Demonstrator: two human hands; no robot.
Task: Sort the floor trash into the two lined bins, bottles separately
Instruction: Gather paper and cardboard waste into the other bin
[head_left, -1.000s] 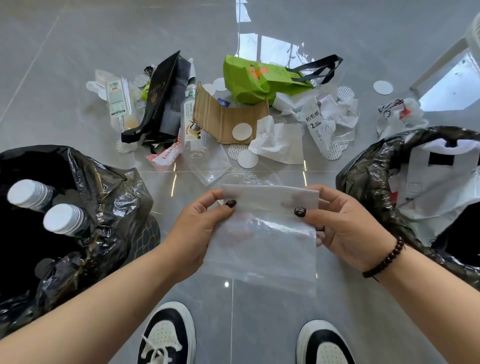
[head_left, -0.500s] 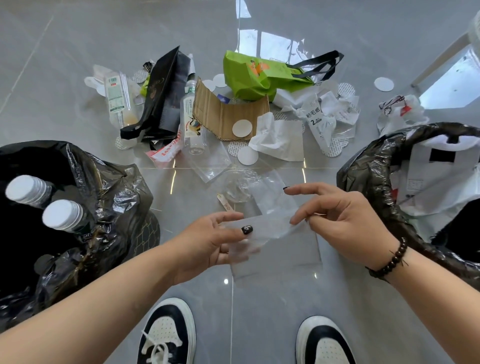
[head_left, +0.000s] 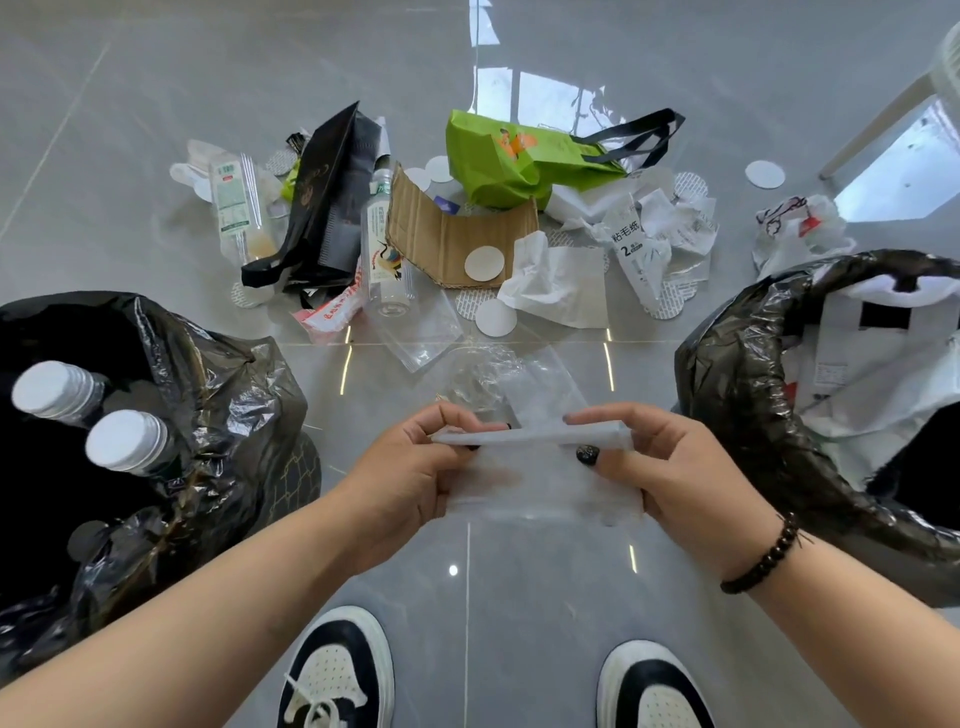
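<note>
Clear plastic bag, folded top edge left-to-right, pinched between left hand and right hand fingers.

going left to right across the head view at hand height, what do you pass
left bin holding bottles → left hand → clear bag, pinched by both hands → right hand → right bin holding white packaging
</note>
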